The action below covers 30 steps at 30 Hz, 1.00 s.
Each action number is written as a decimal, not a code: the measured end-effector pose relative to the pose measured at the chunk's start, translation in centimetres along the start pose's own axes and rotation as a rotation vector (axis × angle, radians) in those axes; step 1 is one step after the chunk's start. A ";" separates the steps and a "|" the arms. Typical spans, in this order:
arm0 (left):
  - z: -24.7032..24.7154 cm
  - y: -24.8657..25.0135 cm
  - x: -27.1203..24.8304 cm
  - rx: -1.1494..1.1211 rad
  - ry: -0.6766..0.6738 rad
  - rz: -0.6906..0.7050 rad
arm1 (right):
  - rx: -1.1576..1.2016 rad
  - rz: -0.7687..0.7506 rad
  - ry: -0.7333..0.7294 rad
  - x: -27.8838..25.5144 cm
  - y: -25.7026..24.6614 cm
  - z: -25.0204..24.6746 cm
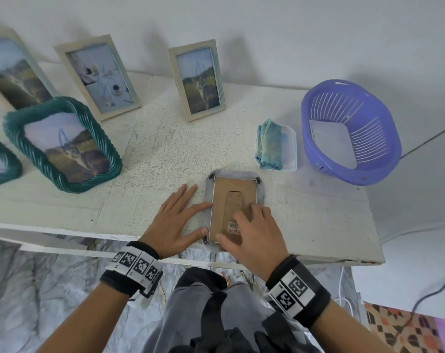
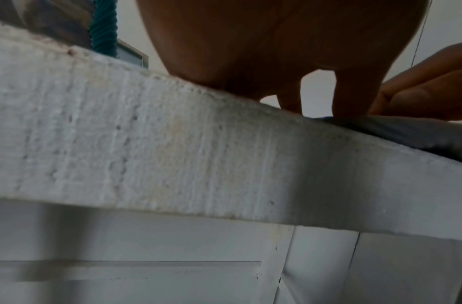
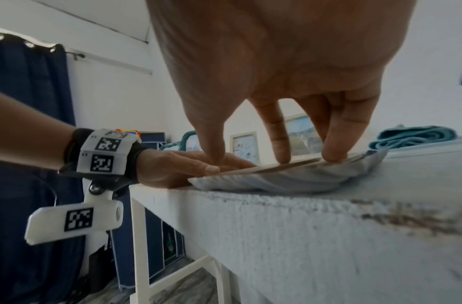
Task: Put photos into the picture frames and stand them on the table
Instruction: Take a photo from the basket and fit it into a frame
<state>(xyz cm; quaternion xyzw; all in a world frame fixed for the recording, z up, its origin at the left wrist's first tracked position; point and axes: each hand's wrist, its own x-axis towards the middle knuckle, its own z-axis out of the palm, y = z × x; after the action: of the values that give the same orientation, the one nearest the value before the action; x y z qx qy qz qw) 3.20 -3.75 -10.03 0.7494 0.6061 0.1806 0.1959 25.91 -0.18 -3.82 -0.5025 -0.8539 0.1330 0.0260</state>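
Grey frame (image 1: 233, 208) face down at the near edge of the table (image 1: 165, 154), brown cardboard backing up, with a cut-out stand flap down the middle and a barcode sticker near the near end. Ribbed grey border showing round the backing, small black clips at the far corners. Long axis running from the near edge toward the wall, near end slightly over the edge. Right hand (image 1: 252, 234) on top, fingers bent, fingertips (image 3: 282, 158) pressing down on the backing; nothing pinched. Left hand (image 1: 177, 224) flat on the table just beside the left side of the frame, fingers spread, thumb and forefinger touching that side. Beyond, toward the right edge: clear tub (image 1: 290, 149) with a folded blue-green cloth (image 1: 271, 146), then a purple basket (image 1: 349, 133) with a pale sheet inside. Along the far edge and left side, standing: cream frames (image 1: 198, 80) (image 1: 99, 75) and ribbed teal frame (image 1: 63, 143), each with a photo.
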 end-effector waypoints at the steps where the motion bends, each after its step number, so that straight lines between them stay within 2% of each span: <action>1: 0.0 0.0 0.0 0.003 0.005 0.002 | -0.014 0.012 -0.007 0.1 -0.3 0.1; 8: 0.1 -0.1 -0.1 0.021 0.015 0.001 | -0.022 0.046 -0.044 0.8 -1.2 0.0; 10: 0.0 0.0 0.0 0.023 0.014 -0.001 | 0.044 0.062 -0.068 0.9 -1.3 -0.5; 14: 0.0 0.0 -0.1 0.027 0.009 -0.009 | 0.258 0.063 -0.023 0.6 -0.8 -2.7; 17: 0.1 0.0 0.0 0.022 0.016 -0.014 | 0.522 0.132 -0.017 -0.2 0.9 -3.6; 22: 0.1 -0.2 -0.1 0.007 0.024 -0.008 | 1.173 0.374 0.052 -1.8 4.1 -3.9; 24: 0.3 -0.4 -0.1 0.011 0.024 -0.003 | 1.268 0.401 0.064 -2.6 5.3 -4.4; 27: 0.5 -0.5 0.0 0.011 0.019 -0.006 | 1.272 0.392 0.107 -3.8 7.0 -5.6; 28: 0.4 -0.5 0.0 0.009 0.021 -0.007 | 1.210 0.379 0.130 -4.1 7.4 -6.0; 30: 0.4 -0.4 0.0 0.006 0.019 -0.009 | 0.895 0.353 0.137 -4.4 8.3 -6.6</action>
<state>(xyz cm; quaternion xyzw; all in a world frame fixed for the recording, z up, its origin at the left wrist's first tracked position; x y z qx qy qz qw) 3.08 -3.75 -10.55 0.7456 0.6118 0.1849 0.1888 36.31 1.14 0.82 -0.5868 -0.6109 0.4563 0.2725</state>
